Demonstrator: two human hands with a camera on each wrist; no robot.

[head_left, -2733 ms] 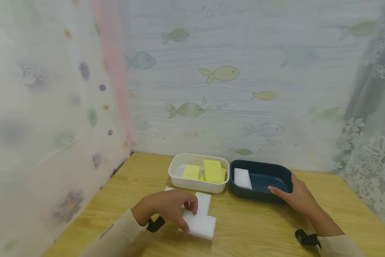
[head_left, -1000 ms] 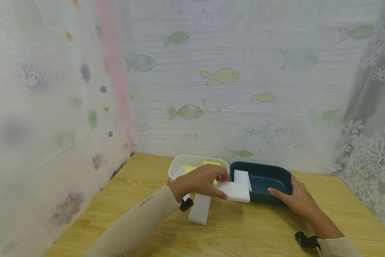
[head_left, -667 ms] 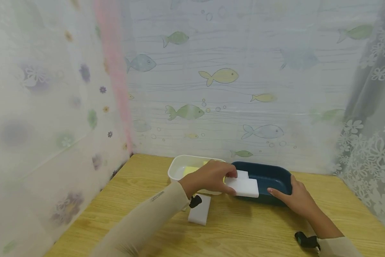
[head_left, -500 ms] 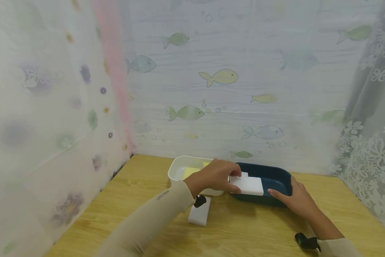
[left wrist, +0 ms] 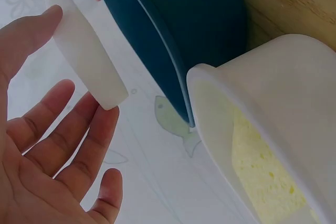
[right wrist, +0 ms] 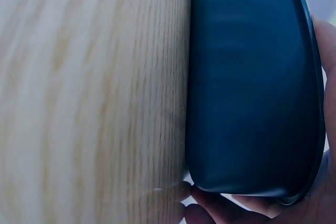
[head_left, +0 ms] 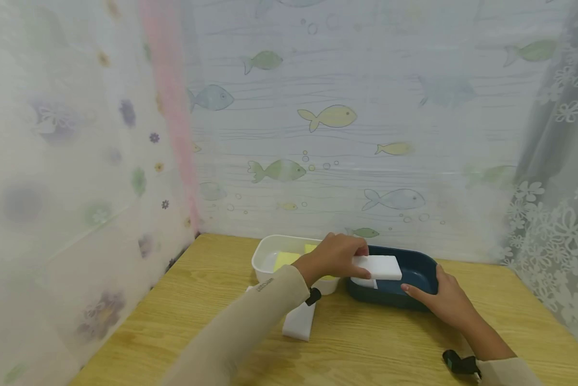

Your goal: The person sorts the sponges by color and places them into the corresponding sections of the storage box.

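My left hand (head_left: 336, 256) pinches a white sponge block (head_left: 384, 267) between thumb and fingertips, over the left part of a dark blue bin (head_left: 390, 301). In the left wrist view the held sponge (left wrist: 86, 51) shows edge-on, above the bin's rim. Partly hidden beneath it, another white sponge (head_left: 367, 282) lies inside the bin. My right hand (head_left: 447, 295) grips the bin's right end, thumb over the rim; in the right wrist view, fingers (right wrist: 220, 205) wrap the end of the bin (right wrist: 252, 87).
A white bin (head_left: 264, 272) stands against the blue bin's left side, holding yellow sponges (head_left: 286, 260) partly covered by my left hand. Another white sponge (head_left: 298, 324) lies on the wooden table (head_left: 366, 348) under my left forearm; a further white corner (head_left: 249, 289) peeks out beside the sleeve.
My left hand has picked up the white sponge from the table and carried it right and away from me, over the blue bin. My right hand has stayed on the bin's end.
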